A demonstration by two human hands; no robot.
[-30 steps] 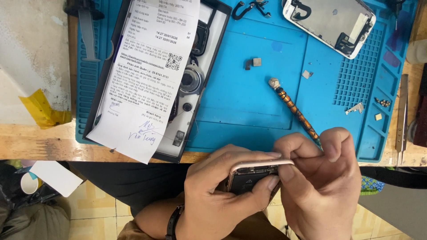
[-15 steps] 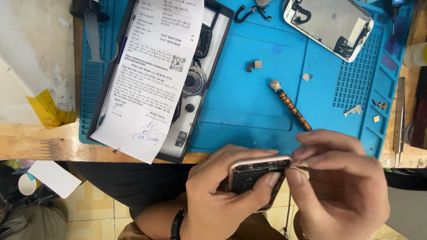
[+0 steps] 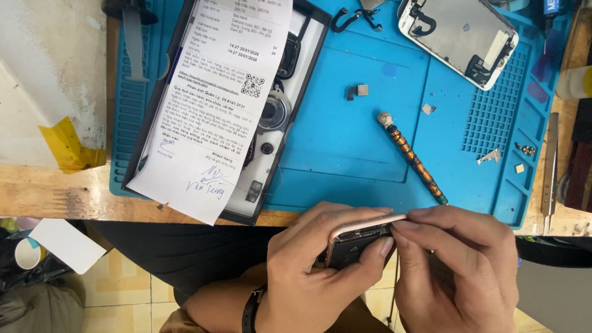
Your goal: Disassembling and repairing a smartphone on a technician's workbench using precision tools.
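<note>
A blue work mat (image 3: 345,166) covers the wooden counter (image 3: 55,191). Below its near edge, the left hand (image 3: 308,271) curls closed around an opened phone body (image 3: 357,240), held on edge. The right hand (image 3: 459,271) pinches its fingertips (image 3: 404,227) against the phone's upper corner. A slim screwdriver (image 3: 412,157) lies on the mat just beyond.

Thing: opened phone body (image 3: 354,242), held edge-up below the near rim of the surface.
Look: thin pale gold metal frame with rounded corners, dark innards showing on the underside.
Pose: tilted, long edge running left to right, right end slightly higher.
Hold: left hand (image 3: 308,271) cups it from below; right hand (image 3: 456,265) fingertips pinch its right end.
</note>
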